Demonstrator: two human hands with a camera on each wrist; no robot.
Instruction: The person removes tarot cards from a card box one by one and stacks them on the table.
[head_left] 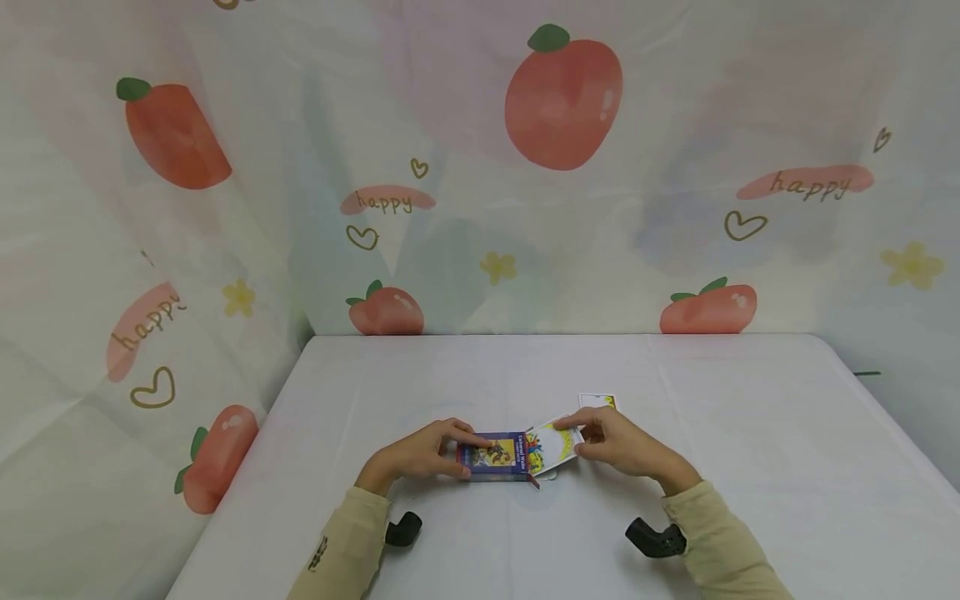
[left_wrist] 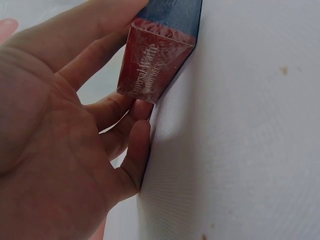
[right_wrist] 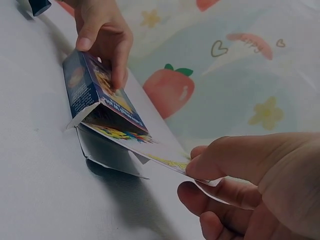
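A blue tarot card box (head_left: 489,455) lies on the white table, its red end (left_wrist: 156,60) facing my left palm. My left hand (head_left: 418,452) grips the box from the left, thumb at its near side and a finger over the top face. At the right end the box stands open, with its flap (right_wrist: 107,157) folded down. A white card (head_left: 553,445) with colourful print is partly inside that opening. My right hand (head_left: 621,442) pinches the card's outer end between thumb and fingers. Behind the right hand lies another white card (head_left: 597,401) with yellow print, partly hidden.
The white tabletop (head_left: 510,375) reaches back to a fruit-printed curtain (head_left: 465,100), which also hangs along the left side. Black wrist camera mounts (head_left: 405,529) hang under both sleeves, close above the table.
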